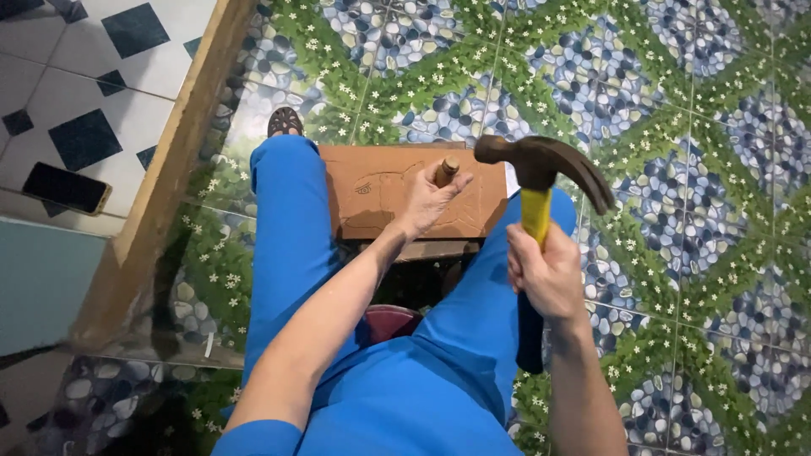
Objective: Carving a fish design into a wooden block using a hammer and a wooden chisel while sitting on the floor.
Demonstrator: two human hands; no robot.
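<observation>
A brown wooden board with a carved or drawn outline lies across my knees, between my blue trouser legs. My left hand rests on the board and grips a chisel by its wooden handle, held upright against the wood. My right hand is closed around the yellow-and-black handle of a claw hammer. The hammer's dark steel head is raised just right of the chisel's top, a short gap apart.
The floor is tiled with a pebble-and-flower pattern. A wooden door threshold runs along the left. A dark phone lies on the chequered tiles beyond it. My sandalled foot shows above the left knee. A dark red stool edge sits under me.
</observation>
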